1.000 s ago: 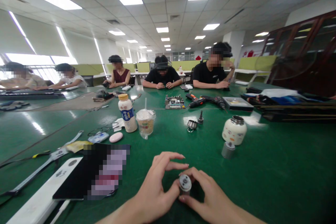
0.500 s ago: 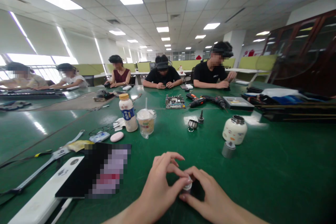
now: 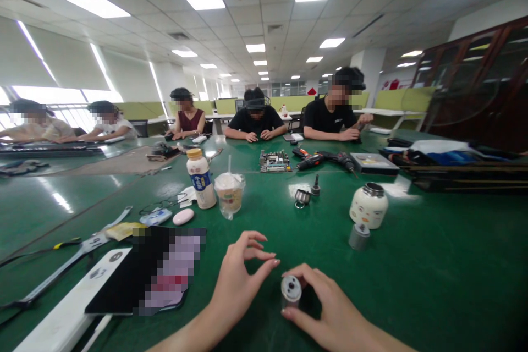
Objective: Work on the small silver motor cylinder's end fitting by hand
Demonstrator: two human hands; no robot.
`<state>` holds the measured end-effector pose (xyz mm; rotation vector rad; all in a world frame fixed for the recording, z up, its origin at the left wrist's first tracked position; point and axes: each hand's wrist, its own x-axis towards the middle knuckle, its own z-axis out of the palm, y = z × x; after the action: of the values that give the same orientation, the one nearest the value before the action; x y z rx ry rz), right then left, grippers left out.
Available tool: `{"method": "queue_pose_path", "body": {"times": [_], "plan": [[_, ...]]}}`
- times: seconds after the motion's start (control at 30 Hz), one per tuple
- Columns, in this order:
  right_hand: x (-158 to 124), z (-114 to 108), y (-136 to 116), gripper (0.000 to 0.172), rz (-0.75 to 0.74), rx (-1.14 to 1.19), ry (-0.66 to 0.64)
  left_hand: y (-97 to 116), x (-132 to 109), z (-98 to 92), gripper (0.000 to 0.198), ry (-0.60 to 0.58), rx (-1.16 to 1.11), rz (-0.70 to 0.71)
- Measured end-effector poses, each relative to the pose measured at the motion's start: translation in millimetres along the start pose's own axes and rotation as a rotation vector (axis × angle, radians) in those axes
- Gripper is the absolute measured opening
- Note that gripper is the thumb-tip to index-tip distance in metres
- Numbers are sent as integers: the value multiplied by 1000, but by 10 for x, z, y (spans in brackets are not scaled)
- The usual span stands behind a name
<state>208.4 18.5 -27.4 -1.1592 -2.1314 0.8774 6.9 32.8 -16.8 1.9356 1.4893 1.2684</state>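
Note:
My right hand (image 3: 324, 300) is closed around a small cylindrical motor (image 3: 291, 292), with the thumb low on its side and the fingers behind it. The motor stands upright; its pale round end faces up and shows a dark centre with small holes. To its left, my left hand (image 3: 243, 272) hovers apart from it, thumb and index fingertips close together, other fingers stretched out, nothing visible in them. A similar grey metal cylinder (image 3: 359, 236) with a small fitting on top stands in front of a cream bottle without a lid (image 3: 368, 206).
Ahead lie a metal cup-like part with a ring (image 3: 302, 196), a dark drill chuck (image 3: 315, 185), a circuit board (image 3: 275, 160) and power drills (image 3: 311, 160). Leftward are a drink cup (image 3: 230, 195), a milk-tea bottle (image 3: 201, 181), a tablet (image 3: 119, 280) and a large wrench (image 3: 93, 241). Several people sit beyond.
My left hand has let go of the motor's top and moved left, uncovering its round end. My right hand keeps its hold in nearly the same place.

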Motion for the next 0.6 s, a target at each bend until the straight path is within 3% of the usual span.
{"method": "queue_pose_path", "body": {"times": [0.13,0.23,0.43,0.6], "plan": [[-1,-25,-39,27,15,2,-14,-221,19,-7,32,-133,51,-9],[-6,-26,-42,28,17,-2,-15,-266,32,3,44,-172,48,-31],[-6,1,-9,29,-4,6,-1,-48,53,-38,33,-105,-24,-49],[-1,18,29,25,-13,3,1,190,-30,-14,38,-119,-109,6]]}}
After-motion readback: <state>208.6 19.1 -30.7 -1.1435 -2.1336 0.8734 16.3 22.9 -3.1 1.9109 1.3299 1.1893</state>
